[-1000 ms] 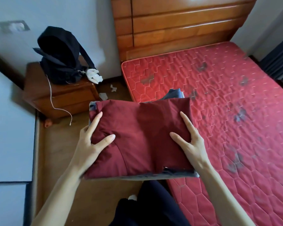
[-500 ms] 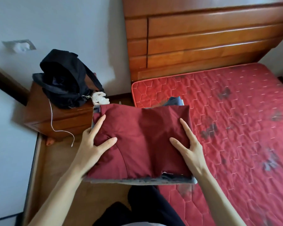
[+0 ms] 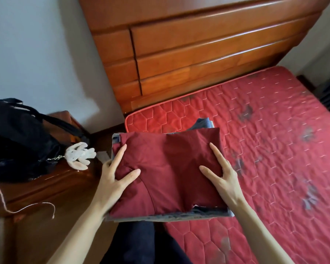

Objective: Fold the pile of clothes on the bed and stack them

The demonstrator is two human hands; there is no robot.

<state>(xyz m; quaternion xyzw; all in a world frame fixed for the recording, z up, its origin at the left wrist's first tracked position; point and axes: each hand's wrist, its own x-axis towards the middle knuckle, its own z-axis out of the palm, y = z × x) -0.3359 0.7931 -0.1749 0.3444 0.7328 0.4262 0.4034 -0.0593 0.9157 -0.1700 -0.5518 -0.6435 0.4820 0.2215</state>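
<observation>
left hand and right hand clamp stack of folded clothes between them, thumbs on maroon top garment, fingers curled under edges; stack held at mattress corner, long axis left-right, mattress nearer right hand.
</observation>
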